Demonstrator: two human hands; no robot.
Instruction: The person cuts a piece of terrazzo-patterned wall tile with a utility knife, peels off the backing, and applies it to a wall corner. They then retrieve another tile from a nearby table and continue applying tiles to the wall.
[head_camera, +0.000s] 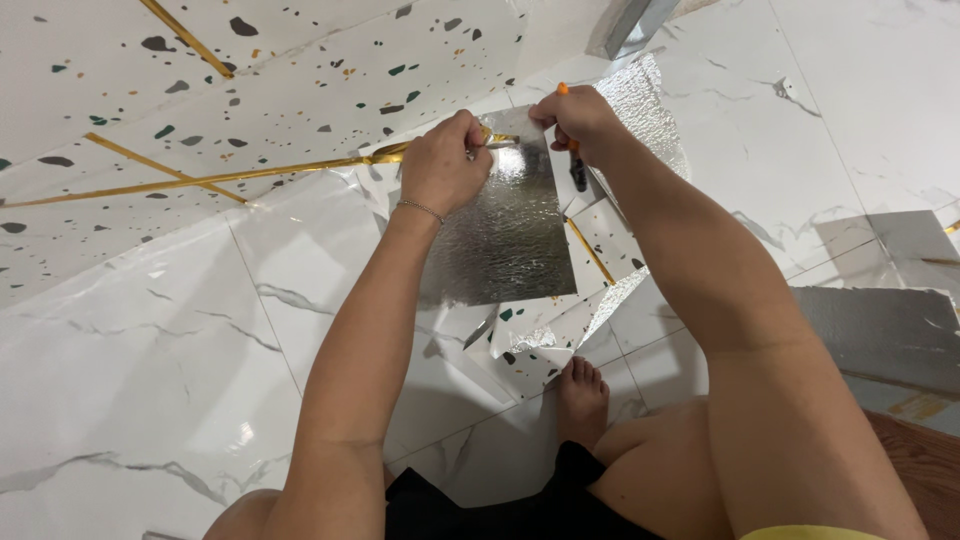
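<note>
My left hand (445, 160) pinches the top edge of a silver, crinkled foil-backed sheet (505, 235) that hangs down in front of me. A thin bracelet sits on that wrist. My right hand (580, 118) grips an orange-handled utility knife (572, 150) at the sheet's upper right corner, its dark blade end pointing down along the edge. Both hands are close together at the top of the sheet. Under the sheet lie offcuts of speckled terrazzo-pattern panel with gold strips (540, 340).
A speckled white wall panel with gold lines (250, 90) fills the upper left. White marble-look floor tiles (130, 370) spread around. My bare foot (582, 395) rests by the offcuts. A grey slab (880, 330) and another foil piece (650, 110) lie right.
</note>
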